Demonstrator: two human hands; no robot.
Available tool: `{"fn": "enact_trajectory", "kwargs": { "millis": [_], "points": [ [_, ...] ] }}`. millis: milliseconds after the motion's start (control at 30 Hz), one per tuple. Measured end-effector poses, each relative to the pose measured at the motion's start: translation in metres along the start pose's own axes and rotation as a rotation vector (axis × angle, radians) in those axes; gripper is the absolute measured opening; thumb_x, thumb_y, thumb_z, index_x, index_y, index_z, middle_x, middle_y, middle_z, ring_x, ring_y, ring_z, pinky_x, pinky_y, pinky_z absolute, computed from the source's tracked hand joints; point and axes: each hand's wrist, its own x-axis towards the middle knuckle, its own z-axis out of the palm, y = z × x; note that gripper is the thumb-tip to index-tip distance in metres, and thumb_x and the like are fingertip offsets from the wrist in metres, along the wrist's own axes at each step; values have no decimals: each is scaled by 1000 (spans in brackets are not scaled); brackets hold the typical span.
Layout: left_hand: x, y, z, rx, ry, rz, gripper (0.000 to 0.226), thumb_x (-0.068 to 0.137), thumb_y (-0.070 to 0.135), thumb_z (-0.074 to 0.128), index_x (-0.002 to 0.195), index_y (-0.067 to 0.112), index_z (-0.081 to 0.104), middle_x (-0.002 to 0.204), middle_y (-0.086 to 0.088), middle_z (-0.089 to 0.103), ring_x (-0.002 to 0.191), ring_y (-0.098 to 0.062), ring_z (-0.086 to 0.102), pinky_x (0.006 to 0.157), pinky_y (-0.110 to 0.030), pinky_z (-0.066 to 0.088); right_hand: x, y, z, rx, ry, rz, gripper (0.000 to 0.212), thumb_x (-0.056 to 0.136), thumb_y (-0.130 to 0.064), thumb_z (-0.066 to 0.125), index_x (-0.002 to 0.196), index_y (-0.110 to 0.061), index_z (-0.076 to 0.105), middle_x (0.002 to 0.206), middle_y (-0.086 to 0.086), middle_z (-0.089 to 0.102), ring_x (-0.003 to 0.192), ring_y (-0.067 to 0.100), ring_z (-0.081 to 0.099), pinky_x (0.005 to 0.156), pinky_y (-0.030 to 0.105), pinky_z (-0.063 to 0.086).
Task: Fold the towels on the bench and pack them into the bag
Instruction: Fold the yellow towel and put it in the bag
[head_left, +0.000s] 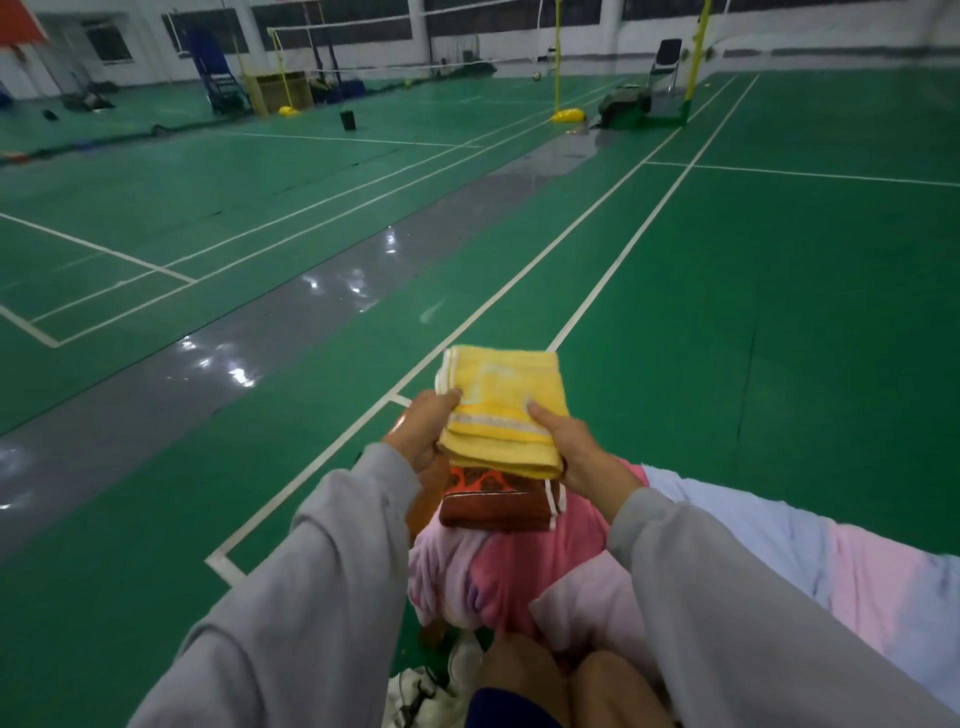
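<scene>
The folded yellow towel (501, 395) is held roughly level in the air, just above a folded brown-and-orange towel (496, 512) that lies on a heap of pink towels (498, 577). Its long axis runs from 6 to 12 o'clock, with the far end leaning slightly toward 11. The stacked layer edges face 6 o'clock. The left hand (418, 434) pinches the 9 o'clock edge, thumb on top. The right hand (579, 449) pinches the 4 o'clock corner, thumb on top. Green court floor (727, 312) lies beyond at 12 o'clock.
</scene>
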Motion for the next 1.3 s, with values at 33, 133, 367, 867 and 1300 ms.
{"fn": "enact_trajectory", "kwargs": {
  "millis": [33, 133, 367, 867, 1300],
  "points": [
    [1, -21, -3, 41, 21, -86, 28, 104, 14, 54, 124, -4, 57, 100, -17, 71, 77, -23, 74, 62, -35, 61, 4, 10, -9, -173, 56, 44, 70, 69, -32, 91, 126, -2, 64, 106, 16, 76, 93, 34, 75, 83, 58, 60],
    [4, -80, -16, 349, 14, -275, 45, 88, 11, 69, 130, -1, 55, 110, -14, 65, 103, -32, 66, 86, -44, 59, -8, 24, -27, -702, 92, 185, 41, 81, -20, 81, 108, -4, 55, 90, 15, 67, 61, 25, 70, 46, 33, 57],
    [21, -91, -16, 475, 47, -171, 58, 74, 36, 81, 119, 12, 56, 114, -9, 65, 104, -30, 63, 95, -46, 56, 0, 21, -53, -787, -11, 221, 41, 82, -52, 79, 87, -16, 61, 70, 1, 62, 56, 16, 57, 53, 23, 43],
    [19, -78, 6, 481, 65, -115, 73, 55, 54, 92, 109, 18, 60, 106, -1, 69, 95, -23, 66, 87, -38, 56, 20, 30, -40, -608, 118, 204, 54, 74, -24, 84, 119, -8, 60, 111, 11, 70, 100, 32, 69, 92, 50, 58],
    [-47, -17, 25, -51, -241, -96, 61, 79, 23, 85, 131, 1, 61, 118, -21, 72, 110, -41, 69, 98, -61, 53, -65, -26, -38, -71, -108, 146, 49, 88, -37, 75, 128, -11, 63, 115, 16, 74, 96, 34, 73, 85, 46, 59]
  ]
}}
